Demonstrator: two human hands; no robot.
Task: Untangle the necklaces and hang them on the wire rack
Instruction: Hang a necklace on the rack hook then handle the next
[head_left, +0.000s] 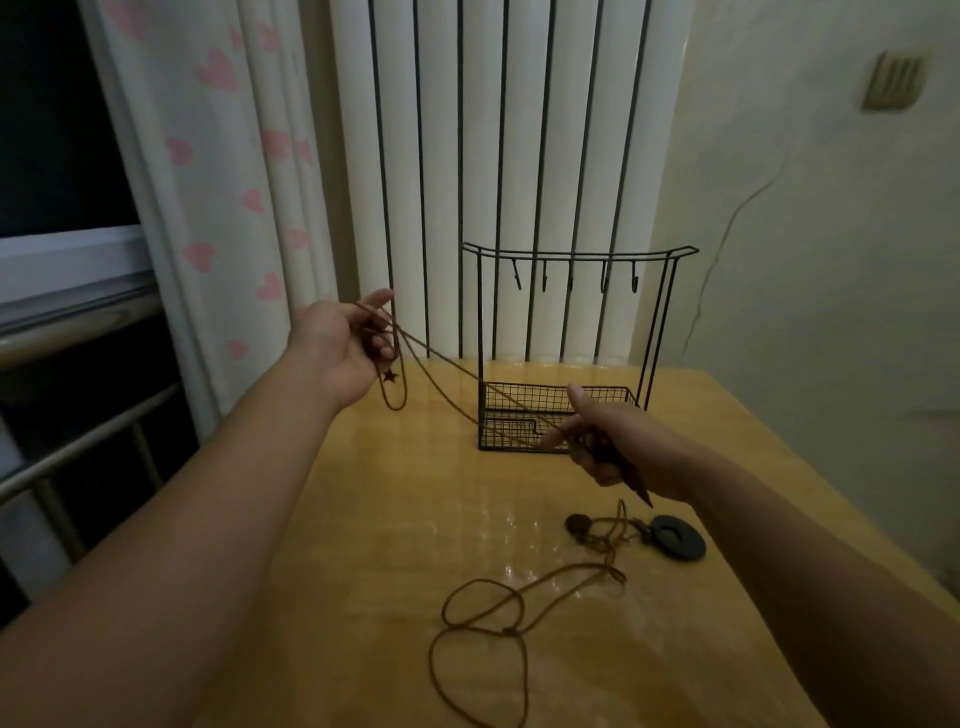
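A brown cord necklace (441, 371) is stretched in the air between my two hands. My left hand (345, 351) is raised at the left with the cord looped round its fingers, and a small star pendant (389, 375) dangles below it. My right hand (605, 439) grips the cord's other end together with a dark pointed pendant, just in front of the black wire rack (571, 353). The rack stands at the table's back with several empty hooks (602, 283) on its top bar. A second tangle of cord necklaces (498, 603) with a dark ring pendant (675, 538) lies on the table.
The wooden table (395, 519) reaches to a white radiator (509, 156) behind the rack. A curtain with pink hearts (218, 182) hangs at the left beside a window and metal rails (78, 441). The table's right edge runs close to the wall.
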